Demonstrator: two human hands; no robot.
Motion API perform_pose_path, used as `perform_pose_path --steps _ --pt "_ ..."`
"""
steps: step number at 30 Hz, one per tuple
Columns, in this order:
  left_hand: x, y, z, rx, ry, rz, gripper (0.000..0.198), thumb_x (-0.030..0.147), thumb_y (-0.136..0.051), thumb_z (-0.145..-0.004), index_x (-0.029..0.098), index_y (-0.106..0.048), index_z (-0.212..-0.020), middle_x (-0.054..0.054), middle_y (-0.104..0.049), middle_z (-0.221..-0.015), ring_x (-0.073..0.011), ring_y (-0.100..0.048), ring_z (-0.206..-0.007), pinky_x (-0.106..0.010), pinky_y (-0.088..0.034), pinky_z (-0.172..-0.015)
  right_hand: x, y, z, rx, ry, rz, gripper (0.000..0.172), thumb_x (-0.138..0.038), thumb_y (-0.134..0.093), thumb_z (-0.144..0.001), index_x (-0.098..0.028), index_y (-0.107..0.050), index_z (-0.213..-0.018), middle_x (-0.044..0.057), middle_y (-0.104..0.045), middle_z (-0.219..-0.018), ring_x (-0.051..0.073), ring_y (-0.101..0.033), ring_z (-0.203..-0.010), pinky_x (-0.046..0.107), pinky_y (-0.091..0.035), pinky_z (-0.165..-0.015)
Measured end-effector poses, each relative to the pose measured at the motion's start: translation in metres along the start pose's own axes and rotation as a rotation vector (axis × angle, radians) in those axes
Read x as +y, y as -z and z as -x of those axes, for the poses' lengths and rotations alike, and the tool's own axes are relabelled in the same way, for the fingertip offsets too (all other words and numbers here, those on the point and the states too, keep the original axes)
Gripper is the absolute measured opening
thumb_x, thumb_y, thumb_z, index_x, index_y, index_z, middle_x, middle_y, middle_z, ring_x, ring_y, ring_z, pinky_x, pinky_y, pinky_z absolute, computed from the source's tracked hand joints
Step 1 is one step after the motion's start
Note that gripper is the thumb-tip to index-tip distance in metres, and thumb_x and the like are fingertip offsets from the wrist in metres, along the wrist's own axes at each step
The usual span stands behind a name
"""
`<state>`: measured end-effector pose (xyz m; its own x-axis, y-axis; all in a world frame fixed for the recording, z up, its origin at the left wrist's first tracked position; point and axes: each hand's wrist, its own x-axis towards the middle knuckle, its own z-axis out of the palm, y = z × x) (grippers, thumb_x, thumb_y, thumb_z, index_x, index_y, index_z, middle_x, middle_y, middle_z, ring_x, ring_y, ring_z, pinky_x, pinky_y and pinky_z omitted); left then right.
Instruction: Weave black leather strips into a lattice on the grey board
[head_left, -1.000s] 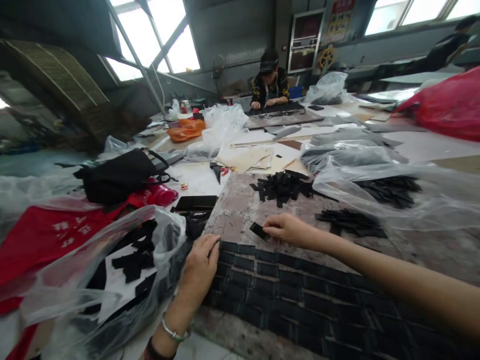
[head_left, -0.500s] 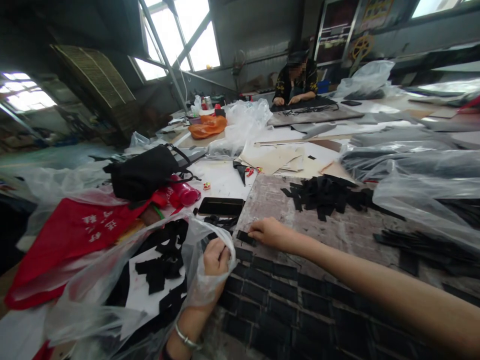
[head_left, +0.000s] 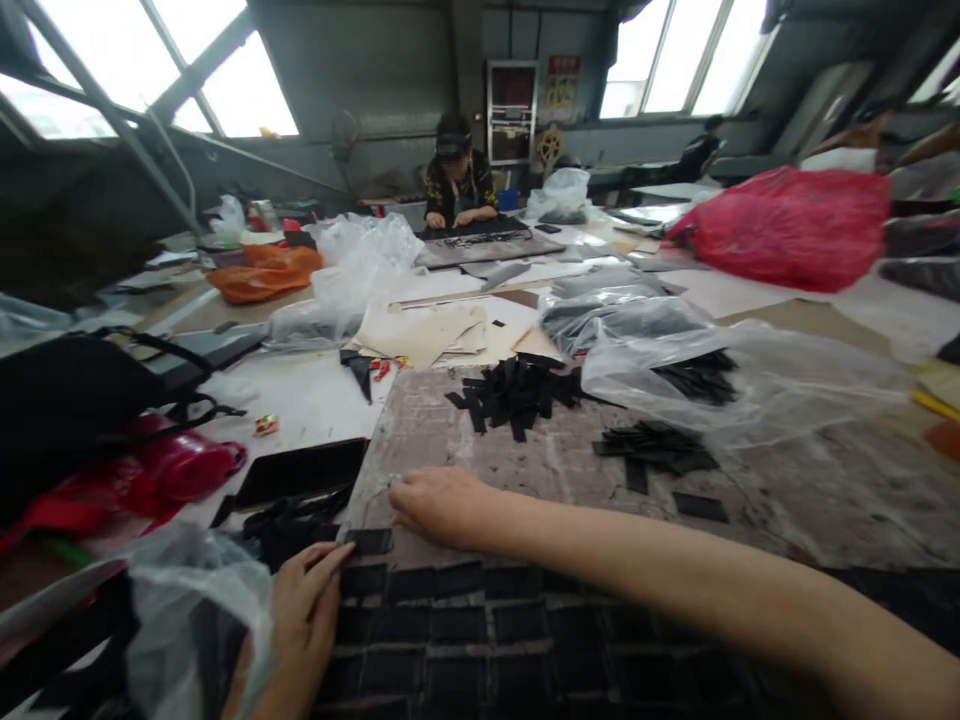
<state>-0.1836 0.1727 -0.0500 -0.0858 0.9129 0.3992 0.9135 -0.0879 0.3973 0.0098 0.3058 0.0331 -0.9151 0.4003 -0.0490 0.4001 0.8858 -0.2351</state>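
Note:
My right hand (head_left: 439, 505) lies knuckles up on the stained work board (head_left: 525, 470), fingers curled down just above a small black rectangular piece (head_left: 369, 541). My left hand (head_left: 304, 600) rests at the board's left edge with fingers stretched out, its fingertips touching that black piece. The piece sits at the top left of rows of black pieces (head_left: 525, 630) laid like bricks across the near part of the board. A loose heap of black pieces (head_left: 514, 392) lies farther back on the board.
A clear plastic bag (head_left: 712, 385) with black pieces lies at right, another plastic bag (head_left: 187, 610) at lower left. A dark phone (head_left: 300, 470), red bottle (head_left: 180, 465) and black bag (head_left: 67, 395) sit left. A person (head_left: 456, 185) works at the far end.
The view swung right and down. My right hand slid left and set the black piece at the row's left end; my left hand left the plastic bag and now touches the piece.

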Motion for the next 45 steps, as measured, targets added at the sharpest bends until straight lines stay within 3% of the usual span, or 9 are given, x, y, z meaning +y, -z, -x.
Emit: perform_pose_path --steps 4,8,13,16,20,24,27,32,45 --pt "-0.003 0.004 -0.002 -0.023 0.065 0.023 0.028 0.034 -0.044 -0.084 0.024 -0.065 -0.099 -0.004 -0.065 -0.100 -0.0228 -0.062 -0.094 -0.039 -0.052 -0.085 0.047 0.021 0.077 0.002 -0.168 0.142 0.016 -0.024 -0.048 -0.091 -0.014 -0.059 -0.094 0.009 -0.061 -0.094 0.018 -0.058 -0.081 0.025 -0.044 -0.066" --pt "0.023 0.016 -0.010 -0.009 0.290 0.012 0.036 0.044 -0.040 -0.081 0.023 -0.064 -0.096 -0.006 -0.063 -0.104 -0.0266 -0.059 -0.098 -0.048 -0.046 -0.092 0.106 0.027 0.160 -0.003 -0.358 0.331 0.012 -0.024 -0.057 -0.085 -0.013 -0.061 -0.088 0.011 -0.059 -0.091 0.022 -0.055 -0.084 0.029 -0.042 -0.071" --pt "0.048 0.025 -0.017 0.036 0.353 0.048 0.036 0.040 -0.041 -0.079 0.018 -0.064 -0.095 -0.008 -0.064 -0.101 -0.0240 -0.058 -0.099 -0.043 -0.043 -0.095 0.141 0.013 0.200 0.003 -0.329 0.417 0.017 -0.014 -0.047 -0.086 -0.015 -0.062 -0.077 0.011 -0.058 -0.078 0.022 -0.052 -0.074 0.030 -0.038 -0.065" --pt "0.049 0.024 -0.015 0.050 0.324 0.077 0.034 0.034 -0.040 -0.081 0.016 -0.064 -0.098 -0.009 -0.064 -0.103 -0.0211 -0.058 -0.100 -0.040 -0.043 -0.096 0.130 0.006 0.182 0.100 -0.223 0.422 0.020 -0.016 -0.047 -0.085 -0.017 -0.059 -0.070 0.009 -0.056 -0.072 0.021 -0.050 -0.069 0.030 -0.037 -0.063" --pt "0.046 0.020 -0.012 0.061 0.299 0.043 0.033 0.029 -0.039 -0.083 0.016 -0.062 -0.102 -0.010 -0.064 -0.107 -0.0205 -0.057 -0.104 -0.040 -0.043 -0.097 0.079 -0.002 0.119 0.174 -0.061 0.341 0.018 -0.017 -0.047 -0.087 -0.015 -0.060 -0.076 0.007 -0.057 -0.074 0.018 -0.052 -0.070 0.027 -0.037 -0.061" --pt "0.048 0.018 -0.013 0.048 0.265 0.034 0.034 0.027 -0.038 -0.086 0.014 -0.061 -0.107 -0.011 -0.061 -0.113 -0.0231 -0.056 -0.108 -0.043 -0.042 -0.098 0.023 -0.010 0.051 0.085 0.046 0.300 0.018 -0.011 -0.044 -0.089 -0.013 -0.061 -0.090 0.009 -0.060 -0.083 0.017 -0.055 -0.073 0.025 -0.040 -0.061" --pt "0.048 0.018 -0.012 0.002 0.213 0.042 0.032 0.024 -0.040 -0.086 0.014 -0.060 -0.109 -0.011 -0.060 -0.115 -0.0222 -0.054 -0.110 -0.040 -0.041 -0.099 0.000 -0.014 0.024 0.040 0.095 0.296 0.021 -0.009 -0.041 -0.091 -0.010 -0.061 -0.095 0.013 -0.061 -0.089 0.021 -0.056 -0.081 0.028 -0.043 -0.064" --pt "0.043 0.011 -0.012 -0.023 0.148 0.045 0.029 0.022 -0.042 -0.085 0.018 -0.062 -0.105 -0.009 -0.062 -0.111 -0.0220 -0.056 -0.107 -0.042 -0.043 -0.096 -0.002 -0.019 0.020 -0.007 0.178 0.270 0.020 -0.014 -0.042 -0.092 -0.011 -0.062 -0.093 0.012 -0.060 -0.090 0.022 -0.056 -0.084 0.030 -0.045 -0.066" --pt "0.053 0.014 -0.017 -0.072 0.172 0.028 0.036 0.030 -0.038 -0.083 0.012 -0.063 -0.101 -0.014 -0.062 -0.109 -0.0249 -0.054 -0.106 -0.044 -0.041 -0.098 0.000 -0.020 0.029 0.056 0.032 0.055 0.023 -0.030 -0.055 -0.089 -0.009 -0.061 -0.097 0.013 -0.058 -0.097 0.022 -0.055 -0.091 0.030 -0.045 -0.079"
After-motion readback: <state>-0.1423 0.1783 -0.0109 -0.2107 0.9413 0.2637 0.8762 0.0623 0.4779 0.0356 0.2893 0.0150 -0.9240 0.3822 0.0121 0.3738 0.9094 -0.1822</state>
